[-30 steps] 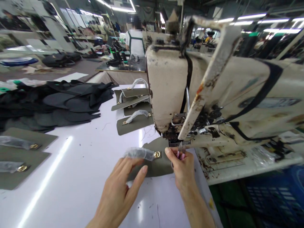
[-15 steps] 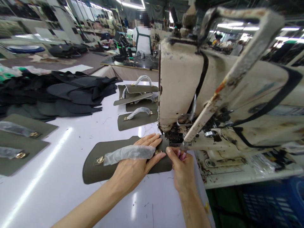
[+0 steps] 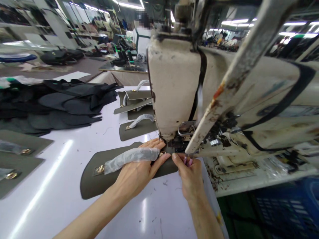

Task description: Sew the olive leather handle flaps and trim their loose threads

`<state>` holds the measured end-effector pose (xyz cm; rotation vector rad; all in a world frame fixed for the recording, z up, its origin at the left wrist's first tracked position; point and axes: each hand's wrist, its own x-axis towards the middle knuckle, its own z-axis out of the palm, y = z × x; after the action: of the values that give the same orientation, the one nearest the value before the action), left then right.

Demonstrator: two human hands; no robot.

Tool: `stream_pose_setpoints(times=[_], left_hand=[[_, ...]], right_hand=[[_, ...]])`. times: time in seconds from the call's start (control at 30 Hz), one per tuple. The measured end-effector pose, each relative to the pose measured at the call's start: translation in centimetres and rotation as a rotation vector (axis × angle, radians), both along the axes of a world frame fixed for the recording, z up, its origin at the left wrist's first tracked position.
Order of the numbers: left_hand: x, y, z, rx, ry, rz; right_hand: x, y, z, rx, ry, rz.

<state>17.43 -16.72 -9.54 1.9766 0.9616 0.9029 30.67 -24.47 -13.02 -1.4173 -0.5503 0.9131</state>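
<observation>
Here we sit at the sewing machine (image 3: 224,89), whose head fills the right half of our view above the white table (image 3: 62,186). On that table lies the olive panel (image 3: 99,181), flat, its long axis running left to right; its right end reaches under the machine's foot, its rounded left end points away from it. A handle (image 3: 131,157) wrapped in clear film lies along the panel's upper edge, with a brass ring (image 3: 100,169) at its left end.

Our left hand (image 3: 137,172) rests flat on the panel's right half, fingers spread and open, tips touching just beside the foot, the film-wrapped handle crossing above our knuckles. Our right hand (image 3: 190,176) sits at the panel's right end, just below the needle area, closed around a small pink-handled snip (image 3: 188,161) whose tip points up toward the foot. So the right hand is nearer the needle, and the panel stretches leftward from both hands.

Farther off lie more olive panels (image 3: 136,127) and a heap of black pieces (image 3: 54,106).
</observation>
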Motion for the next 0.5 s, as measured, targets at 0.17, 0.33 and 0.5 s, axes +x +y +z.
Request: stream_pose_setpoints(times=[0.17,0.33,0.5], left_hand=[[0.2,0.9,0.3,-0.327,-0.24,0.12],[0.4,1.4,1.2,-0.062,-0.149,0.036],[0.9,1.8,0.7,-0.028,-0.1,-0.063]], right_hand=[[0.1,0.1,-0.2,0.005,-0.05,0.009],[0.9,-0.4,-0.7,-0.001,-0.148,0.065],[1.2,-1.9,-1.7,0.012,-0.247,0.143]])
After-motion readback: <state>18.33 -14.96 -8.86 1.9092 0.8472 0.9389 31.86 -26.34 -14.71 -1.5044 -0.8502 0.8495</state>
